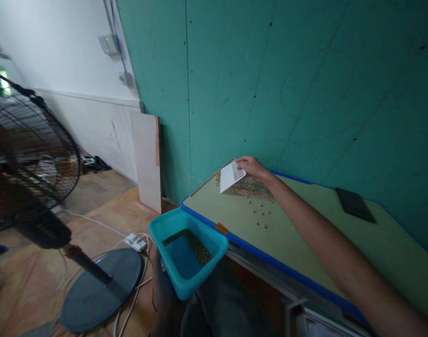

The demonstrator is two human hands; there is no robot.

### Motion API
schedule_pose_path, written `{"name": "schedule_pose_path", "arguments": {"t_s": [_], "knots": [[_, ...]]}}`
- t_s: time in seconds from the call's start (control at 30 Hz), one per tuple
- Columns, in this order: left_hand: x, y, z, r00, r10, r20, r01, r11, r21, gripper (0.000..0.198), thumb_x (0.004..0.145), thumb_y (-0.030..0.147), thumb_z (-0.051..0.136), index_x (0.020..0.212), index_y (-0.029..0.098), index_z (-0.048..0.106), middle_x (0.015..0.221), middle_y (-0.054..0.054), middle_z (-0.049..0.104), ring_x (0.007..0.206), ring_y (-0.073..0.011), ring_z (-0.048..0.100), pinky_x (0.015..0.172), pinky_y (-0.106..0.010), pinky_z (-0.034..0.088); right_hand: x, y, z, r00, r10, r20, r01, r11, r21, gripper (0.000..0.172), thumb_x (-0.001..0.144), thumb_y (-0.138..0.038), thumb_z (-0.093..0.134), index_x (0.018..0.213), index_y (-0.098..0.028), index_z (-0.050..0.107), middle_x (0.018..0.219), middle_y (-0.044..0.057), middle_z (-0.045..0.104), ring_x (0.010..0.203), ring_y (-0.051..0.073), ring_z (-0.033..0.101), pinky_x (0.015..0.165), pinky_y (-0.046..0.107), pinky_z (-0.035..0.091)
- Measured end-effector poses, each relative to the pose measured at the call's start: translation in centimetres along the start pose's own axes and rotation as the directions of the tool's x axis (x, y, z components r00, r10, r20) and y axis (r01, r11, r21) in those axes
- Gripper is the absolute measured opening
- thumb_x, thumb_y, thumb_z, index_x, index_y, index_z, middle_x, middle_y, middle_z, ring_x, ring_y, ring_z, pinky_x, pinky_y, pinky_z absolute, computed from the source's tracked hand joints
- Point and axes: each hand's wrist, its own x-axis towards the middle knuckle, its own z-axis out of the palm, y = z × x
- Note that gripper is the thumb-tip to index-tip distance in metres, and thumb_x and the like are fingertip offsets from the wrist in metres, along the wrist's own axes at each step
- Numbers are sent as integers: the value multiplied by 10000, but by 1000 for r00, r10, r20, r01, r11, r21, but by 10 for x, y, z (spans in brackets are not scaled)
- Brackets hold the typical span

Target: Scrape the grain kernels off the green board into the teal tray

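My right hand (252,167) is closed on a white notched scraper (231,177), its teeth toward my fingers. The scraper stands tilted on the pale table top (214,206), beside a spread of small reddish-brown grains (251,189). Yellow beans (261,213) lie scattered nearer the front, with a few more (217,177) at the left edge. A teal plastic basin (165,234) hangs just off the table's front left corner, with small green beans (198,250) along its far and right sides. My left hand (160,274) grips the basin from its left and below; most fingers are hidden.
A dark flat tablet-like object (355,205) lies at the table's right. A green wall (235,93) rises behind. To the left stand a floor fan (41,224), a power strip (136,242) with loose cables, and a leaning board (147,159).
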Motion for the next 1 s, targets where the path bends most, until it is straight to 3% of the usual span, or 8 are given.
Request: {"name": "schedule_pose_path", "arguments": {"t_s": [0.17, 0.4, 0.67, 0.8, 1.0], "knots": [[3, 5, 30, 1000, -8, -17, 9, 1000, 28, 538, 1100, 537, 528, 1451, 197, 754, 1087, -126, 888, 1182, -359, 815, 1123, -541, 614, 4, 5, -8, 999, 43, -10, -42, 999, 32, 539, 877, -15, 712, 1396, -130, 623, 953, 72, 796, 716, 154, 721, 619, 208, 555], [19, 9, 32, 1000, 22, -1, -21, 994, 109, 520, 1143, 426, 469, 1487, 120, 711, 1158, -183, 875, 1196, -342, 813, 1116, -523, 623, 3, 11, -8, 999, 53, -3, -53, 997, 52, 331, 822, 19, 721, 1119, -124, 700, 818, 54, 787, 641, 151, 718, 616, 221, 579], [21, 10, 22, 999, -8, -31, 12, 992, 125, 412, 1122, 413, 519, 1263, 148, 802, 952, -117, 881, 1039, -321, 849, 1038, -521, 667, 10, 18, -10, 999, 10, 36, -13, 997, 74, 255, 811, 24, 647, 995, -138, 715, 796, 23, 778, 618, 128, 696, 571, 183, 529], [15, 14, 27, 1000, 5, -28, -1, 991, 133, 405, 1134, 358, 450, 1001, 182, 789, 833, -82, 844, 883, -270, 839, 958, -472, 690, 9, 18, -13, 999, -9, 49, 5, 997, 76, 241, 815, 16, 616, 962, -138, 728, 803, 25, 778, 615, 128, 685, 562, 188, 511], [15, 17, 25, 999, -40, -22, 42, 995, 89, 290, 1024, 406, 660, 824, 205, 723, 608, 10, 693, 537, -179, 662, 792, -393, 694, 13, 18, -14, 999, -24, 45, 22, 999, 44, 269, 807, -22, 647, 1023, -137, 758, 844, 41, 799, 657, 145, 698, 590, 202, 516]]}}
